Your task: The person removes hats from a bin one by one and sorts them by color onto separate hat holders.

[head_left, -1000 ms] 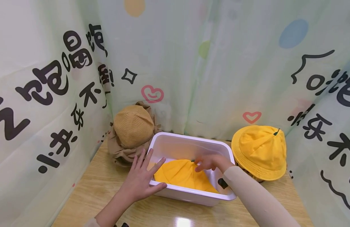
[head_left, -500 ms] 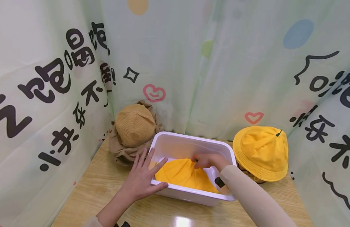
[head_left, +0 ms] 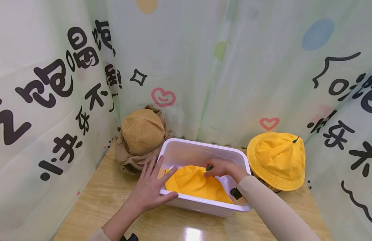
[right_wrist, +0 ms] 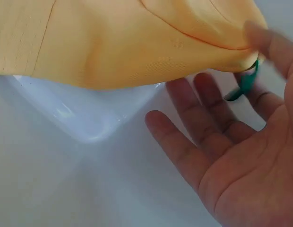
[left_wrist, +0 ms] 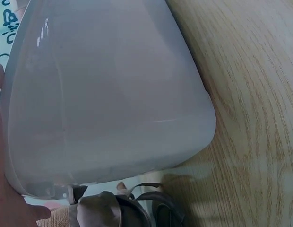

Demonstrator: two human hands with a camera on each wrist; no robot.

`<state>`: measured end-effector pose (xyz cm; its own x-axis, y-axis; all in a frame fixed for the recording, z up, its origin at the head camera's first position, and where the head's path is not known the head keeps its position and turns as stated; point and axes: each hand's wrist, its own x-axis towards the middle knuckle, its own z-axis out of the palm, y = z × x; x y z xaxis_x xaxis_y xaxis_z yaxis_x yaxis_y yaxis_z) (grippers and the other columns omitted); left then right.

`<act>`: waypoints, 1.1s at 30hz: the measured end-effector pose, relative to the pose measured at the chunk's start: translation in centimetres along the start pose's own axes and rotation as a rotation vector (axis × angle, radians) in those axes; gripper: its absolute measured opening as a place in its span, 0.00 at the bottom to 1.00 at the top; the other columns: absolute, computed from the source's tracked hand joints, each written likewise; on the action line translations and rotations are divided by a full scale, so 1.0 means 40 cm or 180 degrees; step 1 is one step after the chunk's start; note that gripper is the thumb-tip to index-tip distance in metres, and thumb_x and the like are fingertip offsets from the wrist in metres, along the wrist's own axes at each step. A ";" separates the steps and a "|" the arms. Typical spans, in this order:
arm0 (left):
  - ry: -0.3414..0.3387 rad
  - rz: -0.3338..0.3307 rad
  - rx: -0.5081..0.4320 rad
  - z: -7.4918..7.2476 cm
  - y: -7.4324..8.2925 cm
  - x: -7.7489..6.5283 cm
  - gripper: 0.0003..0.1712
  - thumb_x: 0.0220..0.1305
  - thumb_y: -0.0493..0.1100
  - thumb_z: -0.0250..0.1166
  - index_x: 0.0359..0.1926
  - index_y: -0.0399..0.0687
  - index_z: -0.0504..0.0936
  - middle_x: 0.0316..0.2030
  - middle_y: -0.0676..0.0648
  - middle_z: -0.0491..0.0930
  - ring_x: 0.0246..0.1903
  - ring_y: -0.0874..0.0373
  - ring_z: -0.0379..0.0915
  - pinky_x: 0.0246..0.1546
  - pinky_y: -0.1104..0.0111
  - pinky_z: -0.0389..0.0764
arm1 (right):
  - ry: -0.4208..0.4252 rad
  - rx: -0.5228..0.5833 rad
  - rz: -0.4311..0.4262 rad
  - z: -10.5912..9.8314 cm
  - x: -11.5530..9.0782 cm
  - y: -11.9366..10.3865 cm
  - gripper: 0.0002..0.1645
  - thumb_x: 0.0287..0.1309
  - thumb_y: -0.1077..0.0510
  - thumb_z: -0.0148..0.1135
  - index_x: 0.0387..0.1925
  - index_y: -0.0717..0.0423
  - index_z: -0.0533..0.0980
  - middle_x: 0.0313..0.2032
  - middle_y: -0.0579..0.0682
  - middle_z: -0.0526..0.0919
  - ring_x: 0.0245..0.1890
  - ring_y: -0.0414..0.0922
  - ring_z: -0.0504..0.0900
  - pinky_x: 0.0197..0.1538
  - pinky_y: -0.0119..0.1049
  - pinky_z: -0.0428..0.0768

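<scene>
A yellow cloth hat (head_left: pixel 195 185) lies inside a white plastic bin (head_left: pixel 204 204). Reaching into the bin, my right hand (head_left: pixel 220 168) pinches the hat's peak between thumb and forefinger, close by its green stem (right_wrist: pixel 245 84). The other fingers of that hand extend beneath the fabric in the right wrist view. My left hand (head_left: pixel 151 190) rests on the bin's left front corner, fingers spread and straight. From the left wrist view, the bin's outer wall (left_wrist: pixel 108 94) fills most of the picture, with only part of the hand at the left edge.
Left of the bin sits a tan woven hat (head_left: pixel 142 131) atop a brown cloth hat (head_left: pixel 125 160). A second yellow hat (head_left: pixel 277 160) with a green stem stands at right, beside the bin. A printed curtain (head_left: pixel 186 67) encloses the wooden table (head_left: pixel 92 207).
My right hand was just above the hat's peak, then closed on it. The hat's crown has shifted in shape, its peak drawn slightly upward. My left hand has stayed on the rim.
</scene>
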<state>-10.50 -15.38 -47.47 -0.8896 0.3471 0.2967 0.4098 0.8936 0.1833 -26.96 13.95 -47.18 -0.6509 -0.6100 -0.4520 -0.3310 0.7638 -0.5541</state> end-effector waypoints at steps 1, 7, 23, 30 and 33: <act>-0.0005 0.0001 -0.0007 0.000 0.000 0.001 0.47 0.59 0.80 0.52 0.76 0.76 0.56 0.78 0.35 0.45 0.74 0.30 0.42 0.68 0.34 0.52 | 0.0021 -0.0024 -0.0040 -0.001 -0.001 0.000 0.16 0.58 0.52 0.71 0.30 0.55 0.72 0.20 0.43 0.68 0.21 0.40 0.67 0.29 0.31 0.68; 0.0008 0.0025 -0.0027 -0.001 -0.001 0.002 0.47 0.59 0.80 0.53 0.76 0.75 0.56 0.77 0.35 0.46 0.74 0.29 0.43 0.68 0.34 0.52 | 0.0268 -0.0102 -0.0142 -0.015 -0.014 -0.011 0.14 0.58 0.53 0.71 0.31 0.54 0.73 0.20 0.44 0.68 0.17 0.40 0.70 0.24 0.31 0.74; -0.0045 -0.0030 -0.0033 0.000 0.002 0.002 0.47 0.58 0.81 0.53 0.76 0.76 0.57 0.77 0.36 0.47 0.75 0.30 0.42 0.68 0.34 0.51 | 0.1066 -0.0501 -0.0598 -0.080 -0.103 -0.061 0.13 0.55 0.50 0.74 0.28 0.47 0.76 0.19 0.40 0.68 0.23 0.38 0.68 0.31 0.32 0.66; -0.0010 -0.0010 -0.0066 -0.002 0.004 0.004 0.47 0.58 0.80 0.53 0.76 0.75 0.59 0.77 0.36 0.47 0.74 0.29 0.43 0.68 0.34 0.52 | 0.1295 -0.0492 -0.0565 -0.096 -0.140 -0.079 0.13 0.56 0.48 0.73 0.31 0.48 0.77 0.19 0.40 0.68 0.23 0.40 0.68 0.31 0.33 0.66; 0.0007 -0.0011 -0.0071 -0.003 0.005 0.004 0.47 0.58 0.80 0.53 0.75 0.75 0.59 0.77 0.36 0.47 0.74 0.29 0.44 0.68 0.33 0.52 | 0.1383 -0.0400 -0.0583 -0.104 -0.159 -0.088 0.12 0.57 0.49 0.72 0.33 0.49 0.77 0.20 0.41 0.69 0.24 0.40 0.68 0.32 0.33 0.66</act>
<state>-10.53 -15.19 -47.29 -0.8906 0.3434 0.2982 0.4111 0.8882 0.2051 -24.51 16.03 -39.45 -0.7902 -0.6128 -0.0066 -0.5293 0.6879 -0.4966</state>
